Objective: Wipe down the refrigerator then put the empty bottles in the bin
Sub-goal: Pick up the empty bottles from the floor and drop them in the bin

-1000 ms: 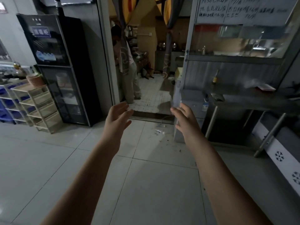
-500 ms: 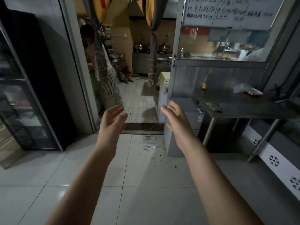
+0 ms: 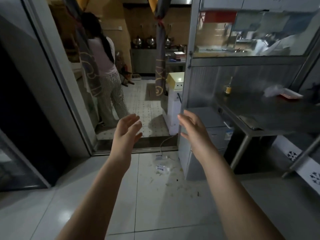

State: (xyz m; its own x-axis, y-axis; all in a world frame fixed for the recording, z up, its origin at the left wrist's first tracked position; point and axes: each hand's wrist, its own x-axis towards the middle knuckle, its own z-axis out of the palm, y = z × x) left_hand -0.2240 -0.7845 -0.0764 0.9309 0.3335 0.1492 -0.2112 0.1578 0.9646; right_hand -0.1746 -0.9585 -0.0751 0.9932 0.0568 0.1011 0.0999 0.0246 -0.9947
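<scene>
Dim kitchen doorway [image 3: 138, 147] ahead, left hand [image 3: 127, 131] and right hand [image 3: 194, 130] both have the grip apart and empty, bottle [image 3: 228, 88] sits off on the steel bench [image 3: 268, 111], floor litter [image 3: 161, 168] could cause a slip.

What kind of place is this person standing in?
Likely the back of a small restaurant: a steel counter with a bottle, a glass serving window above, and metal pots beyond the doorway.

Your left hand [image 3: 127, 130] and right hand [image 3: 194, 129] are held out ahead, fingers relaxed, holding nothing. A person [image 3: 107, 70] stands beyond the threshold [image 3: 152, 146]. Bottle [image 3: 228, 88] upright on the steel table [image 3: 270, 110], right side. Litter [image 3: 162, 168] on the floor near the threshold.
</scene>
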